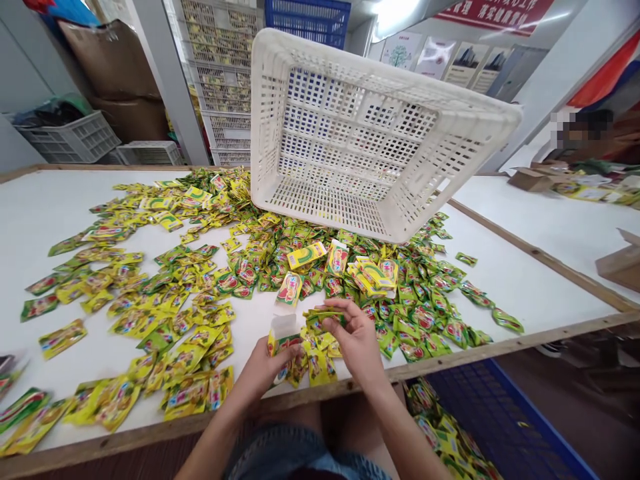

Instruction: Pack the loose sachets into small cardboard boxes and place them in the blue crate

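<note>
two hands of ours work at the white bench [30, 213]: the fingers of our left hand [270, 363] grasp a small open box [286, 341] near the front edge, while those of our right hand [361, 340] pinch a few packets [320, 316] just beside it. loose yellow and green packets [134, 321] lie strewn across it. beyond some small boxes [373, 275], we see a white basket [261, 120] tilted, its opening toward us.

The red banner [493, 15] reads, in part, "落实健康"; lettering on the packets [426, 317] is illegible.
</note>
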A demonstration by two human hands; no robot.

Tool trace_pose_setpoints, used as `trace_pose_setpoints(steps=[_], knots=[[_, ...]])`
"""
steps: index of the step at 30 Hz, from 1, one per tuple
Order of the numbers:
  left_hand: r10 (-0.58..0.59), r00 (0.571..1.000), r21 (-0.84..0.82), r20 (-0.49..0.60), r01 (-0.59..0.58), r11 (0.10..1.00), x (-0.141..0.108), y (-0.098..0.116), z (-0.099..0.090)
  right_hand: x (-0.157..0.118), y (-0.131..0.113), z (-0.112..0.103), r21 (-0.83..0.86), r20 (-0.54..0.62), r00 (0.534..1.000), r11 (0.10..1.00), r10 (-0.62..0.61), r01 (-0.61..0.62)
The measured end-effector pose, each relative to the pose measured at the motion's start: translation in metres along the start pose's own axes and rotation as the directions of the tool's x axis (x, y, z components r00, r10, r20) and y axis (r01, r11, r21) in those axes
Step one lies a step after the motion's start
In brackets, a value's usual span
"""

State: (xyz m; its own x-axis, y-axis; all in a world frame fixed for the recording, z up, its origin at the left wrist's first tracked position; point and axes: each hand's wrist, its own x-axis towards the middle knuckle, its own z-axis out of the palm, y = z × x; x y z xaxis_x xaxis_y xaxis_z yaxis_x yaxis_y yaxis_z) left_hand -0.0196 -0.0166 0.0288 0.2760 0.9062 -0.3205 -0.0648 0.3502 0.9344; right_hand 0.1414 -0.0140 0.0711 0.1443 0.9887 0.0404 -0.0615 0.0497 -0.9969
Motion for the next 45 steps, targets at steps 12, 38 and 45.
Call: trace_pose_setpoints(steps=[12, 38, 45], knots=[[-0.035, 0.986, -0.105, 0.163, 0.053, 0.993, -0.002, 0.002, 0.009, 0.015, -0.023, 0.013, -0.482, 0.474, 0.86, 0.761, -0.189, 0.434], [0.034, 0.999, -0.095, 0.035, -0.03, 0.995, 0.005, -0.02, 0.0, 0.003, 0.015, 0.017, -0.539, 0.445, 0.888, 0.756, -0.118, 0.371], [0.132, 0.979, 0.039, -0.156, -0.127, 0.991, 0.011, -0.026, -0.013, -0.022, 0.048, 0.021, -0.271, 0.249, 0.968, 0.962, 0.028, 0.042]])
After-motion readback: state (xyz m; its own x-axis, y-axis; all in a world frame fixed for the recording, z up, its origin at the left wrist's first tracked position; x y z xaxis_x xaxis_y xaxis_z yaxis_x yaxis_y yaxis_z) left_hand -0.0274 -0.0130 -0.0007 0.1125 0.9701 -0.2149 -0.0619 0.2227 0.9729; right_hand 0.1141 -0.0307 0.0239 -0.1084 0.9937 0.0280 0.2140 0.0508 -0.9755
